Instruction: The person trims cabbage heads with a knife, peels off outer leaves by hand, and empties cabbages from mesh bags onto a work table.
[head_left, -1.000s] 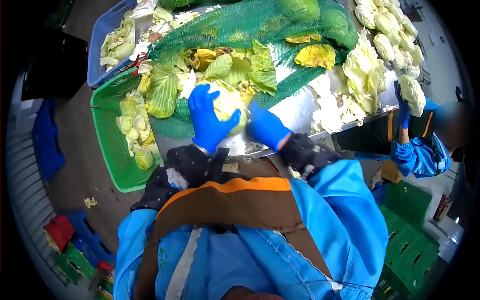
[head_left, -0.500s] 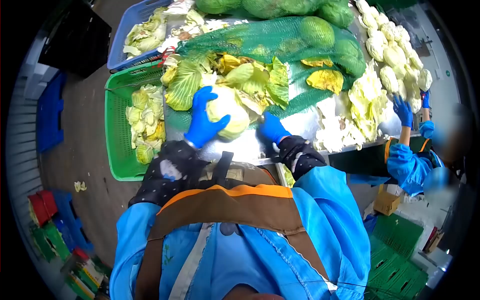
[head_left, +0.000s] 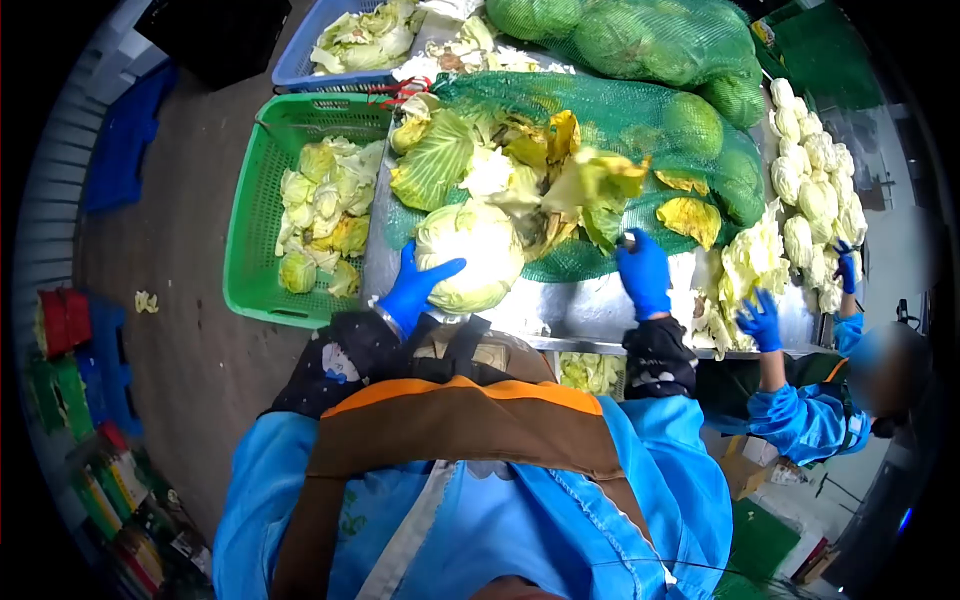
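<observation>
A trimmed pale cabbage (head_left: pixel 470 256) rests at the front of the metal table. My left hand (head_left: pixel 412 292), in a blue glove, cups its left side, thumb spread along the lower edge. To the right, apart from the cabbage, my right hand (head_left: pixel 643 276) is closed, knuckles up; a small dark-and-pale bit shows at its fingertips, too small to name. Just beyond that hand, a blurred outer leaf (head_left: pixel 607 185) stands up from a heap of green and yellowed leaves (head_left: pixel 435 165). Beneath the heap lies a green mesh bag (head_left: pixel 560 100) with cabbages inside.
Left of the table stands a green crate (head_left: pixel 245 245) with leaves, and behind it a blue crate (head_left: pixel 290 65). Peeled cabbages (head_left: pixel 815 180) are stacked at the right, near a co-worker's gloved hands (head_left: pixel 762 322). Loose leaves (head_left: pixel 750 265) lie between us.
My right hand has moved right, away from the cabbage. An outer leaf of the heap has lifted and swung right. My left hand stays on the cabbage. The view has shifted.
</observation>
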